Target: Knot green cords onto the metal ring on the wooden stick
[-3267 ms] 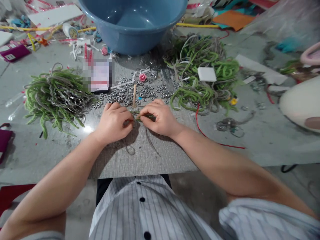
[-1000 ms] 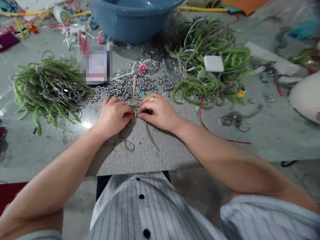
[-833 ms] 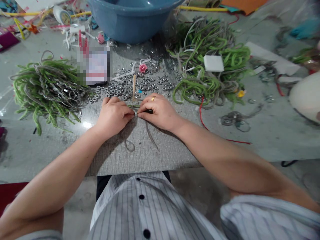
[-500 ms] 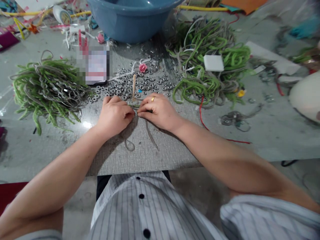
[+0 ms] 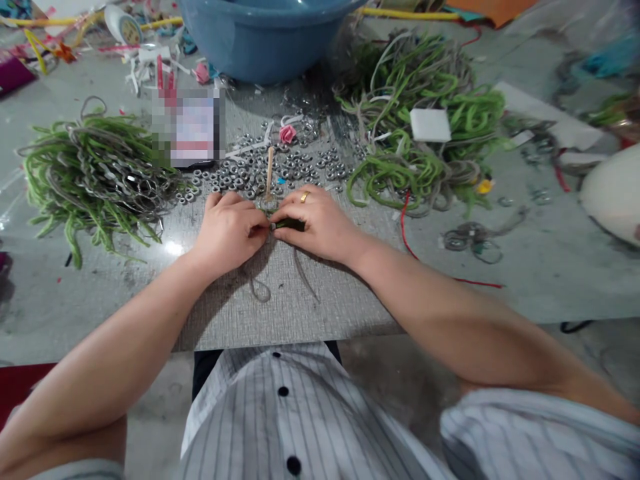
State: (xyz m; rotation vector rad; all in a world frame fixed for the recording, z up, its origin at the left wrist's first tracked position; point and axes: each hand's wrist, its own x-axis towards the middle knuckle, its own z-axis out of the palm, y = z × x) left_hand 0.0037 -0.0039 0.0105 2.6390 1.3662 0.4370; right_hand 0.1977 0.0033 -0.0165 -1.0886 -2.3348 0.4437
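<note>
My left hand point(image 5: 231, 229) and my right hand point(image 5: 320, 223) meet at the middle of the grey mat point(image 5: 280, 313), fingers pinched together. Between them lies a dark green cord point(image 5: 289, 225) with a small metal nut at its left end, right at my left fingertips. My right hand wears a gold ring and pinches the cord. Grey cord tails point(image 5: 303, 273) trail from under both hands toward me. Just beyond my knuckles lie several loose metal nuts point(image 5: 250, 177) and an upright wooden stick point(image 5: 269, 175).
A heap of green and grey cords with nuts point(image 5: 95, 177) lies at left, and a looser heap of cords point(image 5: 425, 133) at right. A blue basin point(image 5: 265, 37) stands behind. A red wire point(image 5: 415, 253), a blurred card point(image 5: 189, 130) and scraps lie about.
The view tilted slightly down since the oldest frame. Over the last second my hands stayed together; my right fingers shifted and more of the dark green cord shows between them.
</note>
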